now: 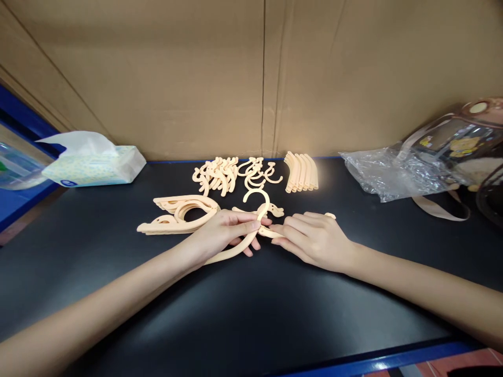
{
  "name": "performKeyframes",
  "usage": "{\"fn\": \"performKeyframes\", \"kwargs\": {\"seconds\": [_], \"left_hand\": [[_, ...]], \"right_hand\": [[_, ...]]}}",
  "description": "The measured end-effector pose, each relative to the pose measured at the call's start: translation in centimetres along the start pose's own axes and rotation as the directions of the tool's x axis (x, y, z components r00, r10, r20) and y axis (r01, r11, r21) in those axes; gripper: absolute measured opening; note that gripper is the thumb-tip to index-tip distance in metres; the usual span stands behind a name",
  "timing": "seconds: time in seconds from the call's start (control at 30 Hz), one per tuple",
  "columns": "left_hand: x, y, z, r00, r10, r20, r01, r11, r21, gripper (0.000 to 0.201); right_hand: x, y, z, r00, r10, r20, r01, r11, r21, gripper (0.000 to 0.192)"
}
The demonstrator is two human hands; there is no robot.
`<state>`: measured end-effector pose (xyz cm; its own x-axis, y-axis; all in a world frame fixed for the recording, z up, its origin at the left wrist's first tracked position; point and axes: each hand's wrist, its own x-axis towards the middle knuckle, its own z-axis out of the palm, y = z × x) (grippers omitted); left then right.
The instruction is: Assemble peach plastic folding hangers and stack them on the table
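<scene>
Black and smooth, the worktop has a blue edge at the front. Brown cardboard stands behind it like a wall. At the far left lies a pack of tissues, with one white tissue sticking up. At the far right lies a crinkly clear plastic bag beside a see-through pouch with a picture on it.

Peach plastic pieces sit near the back wall: a heap of little hooks and a neat row of curved bars. A pile of finished hangers lies just in front of the hooks, close to the left hand.

Both hands meet in the middle of the worktop. The left hand pinches a curved hanger arm between thumb and fingers; the arm runs under the hand. A hook piece stands up right where the fingers meet. The right hand has its grip closed on another peach piece, fingertips touching the left hand's fingers. Most of that piece is hidden under the fingers.
</scene>
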<state>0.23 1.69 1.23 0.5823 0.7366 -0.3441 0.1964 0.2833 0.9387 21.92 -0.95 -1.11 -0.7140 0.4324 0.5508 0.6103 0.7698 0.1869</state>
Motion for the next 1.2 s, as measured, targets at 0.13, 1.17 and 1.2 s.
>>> {"fn": "performKeyframes", "kwargs": {"seconds": [0.13,1.17,1.2], "left_hand": [[0.05,-0.08,0.1,1.0,0.001,0.01,-0.001,1.0,0.015,0.034],[-0.03,-0.24,0.3,0.998,0.017,0.063,-0.026,0.99,0.138,0.039],[-0.05,-0.22,0.3,0.998,0.017,0.063,-0.026,0.989,0.145,0.039]], "right_hand": [[0.0,-0.06,-0.03,1.0,-0.013,-0.008,0.013,1.0,-0.012,0.029],[-0.17,-0.07,-0.22,1.0,-0.015,0.023,0.014,0.998,0.055,0.03],[-0.18,-0.08,-0.23,1.0,-0.014,0.023,0.013,0.998,0.055,0.03]]}}
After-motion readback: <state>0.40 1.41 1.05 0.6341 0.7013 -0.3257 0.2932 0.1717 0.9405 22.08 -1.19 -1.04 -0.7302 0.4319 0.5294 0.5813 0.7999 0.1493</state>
